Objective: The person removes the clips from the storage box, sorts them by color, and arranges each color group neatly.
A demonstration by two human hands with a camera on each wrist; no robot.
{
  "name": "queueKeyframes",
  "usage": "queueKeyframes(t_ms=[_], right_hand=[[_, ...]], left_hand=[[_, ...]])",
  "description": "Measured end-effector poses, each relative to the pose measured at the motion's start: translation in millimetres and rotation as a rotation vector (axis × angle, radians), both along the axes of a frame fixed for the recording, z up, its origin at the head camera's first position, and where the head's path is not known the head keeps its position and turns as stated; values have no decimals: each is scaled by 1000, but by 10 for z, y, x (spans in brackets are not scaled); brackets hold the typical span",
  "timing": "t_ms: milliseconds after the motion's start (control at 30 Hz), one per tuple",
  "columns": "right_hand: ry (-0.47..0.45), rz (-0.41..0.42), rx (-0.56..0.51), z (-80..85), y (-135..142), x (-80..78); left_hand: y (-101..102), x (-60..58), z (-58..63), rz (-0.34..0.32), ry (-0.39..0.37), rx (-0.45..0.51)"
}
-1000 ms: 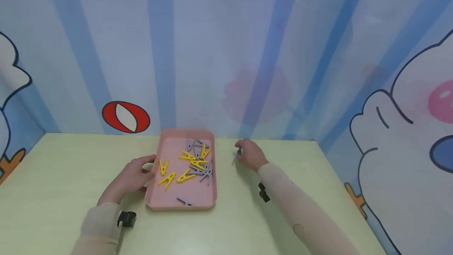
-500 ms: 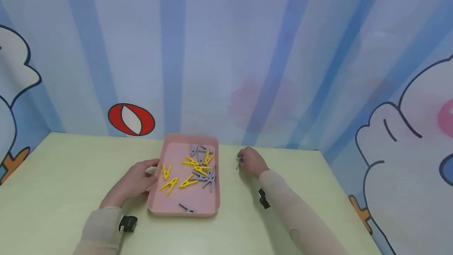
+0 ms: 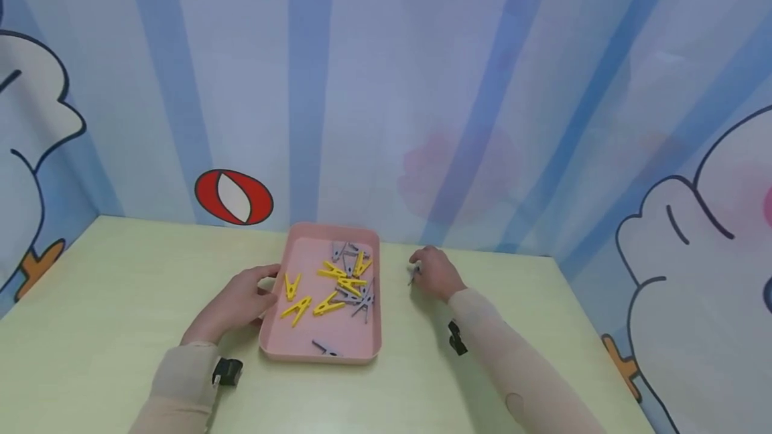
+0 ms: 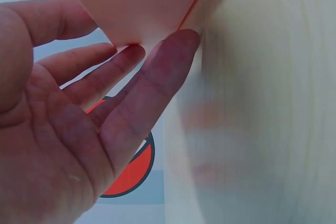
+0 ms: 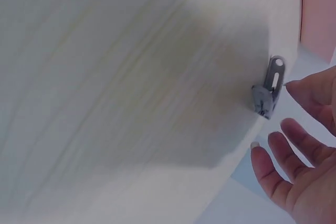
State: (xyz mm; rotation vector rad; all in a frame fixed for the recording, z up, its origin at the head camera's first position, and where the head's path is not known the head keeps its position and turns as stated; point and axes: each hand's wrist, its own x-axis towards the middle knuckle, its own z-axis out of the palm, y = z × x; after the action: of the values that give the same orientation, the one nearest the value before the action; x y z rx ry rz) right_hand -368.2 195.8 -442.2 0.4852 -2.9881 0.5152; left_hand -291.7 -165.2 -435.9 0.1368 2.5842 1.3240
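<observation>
My left hand (image 3: 241, 300) rests relaxed fingers against the left side of the pink tray (image 3: 274, 347); in the left wrist view its fingertips (image 4: 184, 40) meet the tray's lower edge. Inside the tray lie several yellow clothespins (image 3: 328, 305) and several grey clothespins (image 3: 328, 349), the greys mostly along the right side. To the right of the tray my right hand (image 3: 441, 274) is low over the table, beside one grey clothespin (image 5: 270, 88). The right wrist view shows its fingers spread apart, the thumb tip right at the clothespin and the other fingertips away from it.
The pale wooden table (image 3: 151, 273) reaches back to a blue striped backdrop (image 3: 386, 86) printed with cartoon figures. The tray's far end stands close to that backdrop. Small black cameras (image 3: 228, 372) sit on both wrists.
The right hand's fingers have come away from the grey clothespin, which now shows beside the table's far edge. The left hand stays at the tray; the head view has shifted slightly.
</observation>
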Motion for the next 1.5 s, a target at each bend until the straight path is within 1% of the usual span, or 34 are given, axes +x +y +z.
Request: queueKeyframes(t_ms=[67, 267, 467, 567, 633, 733, 900, 1100, 1200, 1233, 1300, 1367, 1433, 1500], right_hand=[[10, 1, -10, 27, -29, 14], [-19, 6, -56, 144, -199, 76], [-45, 10, -44, 248, -448, 211], [-28, 42, -43, 259, -576, 267], [-8, 81, -37, 273, -660, 303], [19, 169, 1, 305, -780, 344], [13, 317, 79, 384, -959, 427], [32, 491, 171, 383, -1115, 519], [9, 543, 233, 363, -1192, 556], [-5, 548, 255, 350, -1216, 563], [-44, 535, 296, 330, -1268, 582], [-63, 520, 333, 311, -1316, 594], [-91, 499, 336, 286, -1357, 598], [-129, 468, 302, 258, -1390, 599]], left_hand=[[-1, 5, 13, 0, -1, -6], [0, 18, 37, 1, -10, -7], [8, 7, 17, -3, -14, -11], [1, 1, 10, -5, -13, -16], [-6, -2, 11, -7, -12, -17], [-14, -5, 18, -3, -20, -19], [-5, -4, 27, 7, -21, -20], [26, -9, 31, 0, -22, 20], [24, -11, 33, -7, -13, 32], [23, -12, 32, -11, -8, 32], [21, -17, 28, -16, -2, 27], [17, -19, 25, -17, -4, 27], [15, -24, 19, -9, -16, 29], [16, -23, 16, 1, -28, 34]])
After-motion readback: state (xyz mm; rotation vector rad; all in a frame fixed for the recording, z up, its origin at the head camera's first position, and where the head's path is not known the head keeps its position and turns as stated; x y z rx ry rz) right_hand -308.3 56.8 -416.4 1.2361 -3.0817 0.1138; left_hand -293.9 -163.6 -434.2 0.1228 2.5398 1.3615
